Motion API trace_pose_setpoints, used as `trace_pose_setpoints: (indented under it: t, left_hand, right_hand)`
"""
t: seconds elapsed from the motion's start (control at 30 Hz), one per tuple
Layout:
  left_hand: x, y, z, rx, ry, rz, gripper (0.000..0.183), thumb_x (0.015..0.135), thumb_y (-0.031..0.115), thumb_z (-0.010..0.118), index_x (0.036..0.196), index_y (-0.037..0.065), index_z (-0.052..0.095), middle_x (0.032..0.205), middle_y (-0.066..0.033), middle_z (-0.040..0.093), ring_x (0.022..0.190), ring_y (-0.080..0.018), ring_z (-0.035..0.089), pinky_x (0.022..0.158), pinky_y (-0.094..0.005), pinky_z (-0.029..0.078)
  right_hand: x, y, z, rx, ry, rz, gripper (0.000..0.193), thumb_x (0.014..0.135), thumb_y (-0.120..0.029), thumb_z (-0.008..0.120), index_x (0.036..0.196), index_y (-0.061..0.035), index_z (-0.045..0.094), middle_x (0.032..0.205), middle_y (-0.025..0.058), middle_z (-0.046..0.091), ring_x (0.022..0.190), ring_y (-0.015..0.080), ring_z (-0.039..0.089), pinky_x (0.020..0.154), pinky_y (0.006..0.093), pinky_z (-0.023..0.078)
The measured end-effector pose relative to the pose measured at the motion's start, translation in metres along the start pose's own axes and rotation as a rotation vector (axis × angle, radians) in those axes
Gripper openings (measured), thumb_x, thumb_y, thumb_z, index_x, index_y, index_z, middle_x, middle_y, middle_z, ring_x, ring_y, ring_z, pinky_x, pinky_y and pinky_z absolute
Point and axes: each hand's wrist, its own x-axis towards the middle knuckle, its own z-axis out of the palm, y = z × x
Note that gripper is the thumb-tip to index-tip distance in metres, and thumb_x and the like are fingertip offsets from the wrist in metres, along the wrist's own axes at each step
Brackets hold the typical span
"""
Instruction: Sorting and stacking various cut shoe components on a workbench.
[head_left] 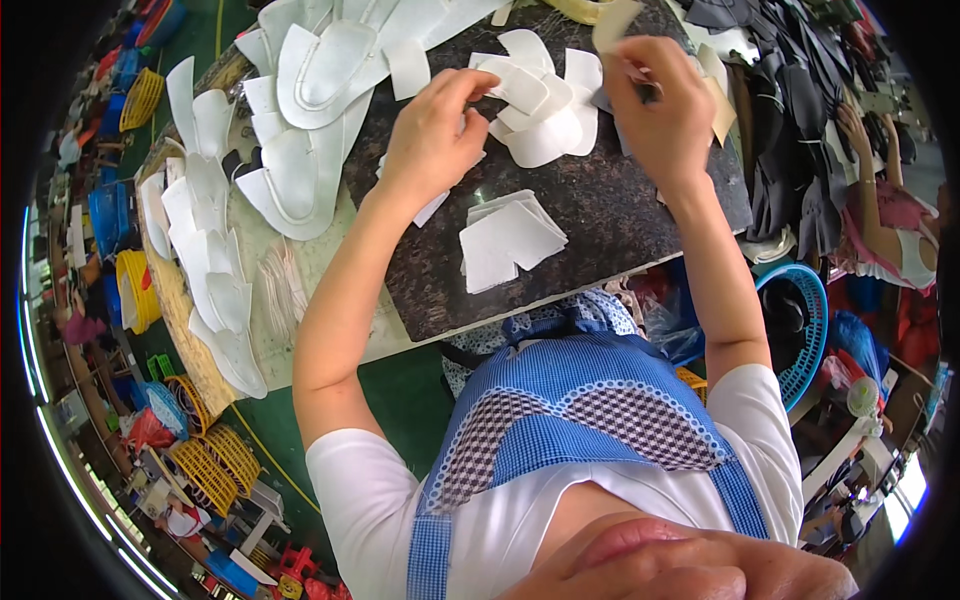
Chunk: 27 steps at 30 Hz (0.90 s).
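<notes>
My left hand is over the dark stone-patterned slab, its thumb apart from its bent fingers. Its forefinger tip touches the edge of a white flat piece on a loose pile of curved white pieces. To the right of the pile, my right hand is closed. A pale cream piece, blurred, rises from its fingertips, which are partly hidden. Nearer to me on the slab lies a neat stack of white notched pieces.
White U-shaped cut pieces overlap at left on the pale table. Black cut pieces hang or lie at the right, beside another person's arms. A blue basket stands below the right edge. Yellow baskets are on the left.
</notes>
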Motion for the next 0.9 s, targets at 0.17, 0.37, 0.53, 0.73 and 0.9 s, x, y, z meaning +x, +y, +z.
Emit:
trace_pose_setpoints:
  t: [0.17,0.37,0.53,0.73,0.9]
  left_hand:
    - [-0.003,0.014,0.001,0.040,-0.168,0.204,0.015,0.083,0.004,0.063,0.098,0.003,0.067,0.100,-0.0118,0.068,0.099,-0.0291,0.065,0.089,-0.0380,0.052]
    - [-0.016,0.013,0.020,0.289,-0.166,0.315,0.018,0.082,0.007,0.070,0.099,0.001,0.066,0.104,-0.0112,0.062,0.102,-0.0322,0.061,0.088,-0.0413,0.050]
    - [-0.013,0.019,0.016,0.177,-0.053,0.236,0.011,0.087,0.004,0.067,0.098,0.006,0.065,0.092,-0.0078,0.059,0.085,-0.0279,0.064,0.072,-0.0387,0.052]
    - [-0.018,0.031,0.020,0.069,0.019,0.168,0.008,0.094,0.007,0.062,0.101,0.005,0.065,0.087,-0.0088,0.066,0.072,-0.0283,0.065,0.063,-0.0367,0.051]
    - [-0.028,0.049,0.012,0.024,-0.060,0.101,0.008,0.095,0.008,0.061,0.100,0.004,0.066,0.084,-0.0093,0.068,0.067,-0.0248,0.066,0.060,-0.0356,0.051]
  right_hand:
    - [-0.030,0.017,0.028,-0.188,-0.458,-0.182,0.011,0.074,-0.015,0.071,0.083,-0.0095,0.067,0.084,0.0046,0.065,0.085,0.0271,0.063,0.072,0.0387,0.056]
    - [-0.049,-0.002,0.003,0.079,-0.346,0.015,0.023,0.075,-0.012,0.077,0.095,-0.0064,0.067,0.097,0.0091,0.064,0.087,0.0309,0.064,0.078,0.0380,0.055]
    - [-0.052,0.031,-0.054,0.220,-0.275,0.461,0.014,0.086,-0.001,0.070,0.100,-0.0030,0.068,0.093,0.0068,0.063,0.076,0.0139,0.062,0.067,0.0259,0.051]
    - [-0.050,0.027,-0.056,-0.271,-0.320,-0.041,0.021,0.081,-0.023,0.076,0.091,-0.0057,0.068,0.082,0.0070,0.067,0.084,0.0289,0.065,0.077,0.0397,0.054]
    - [-0.061,0.031,-0.068,-0.226,-0.367,0.106,0.009,0.078,-0.012,0.071,0.081,-0.0073,0.063,0.075,0.0070,0.064,0.075,0.0288,0.066,0.071,0.0391,0.054]
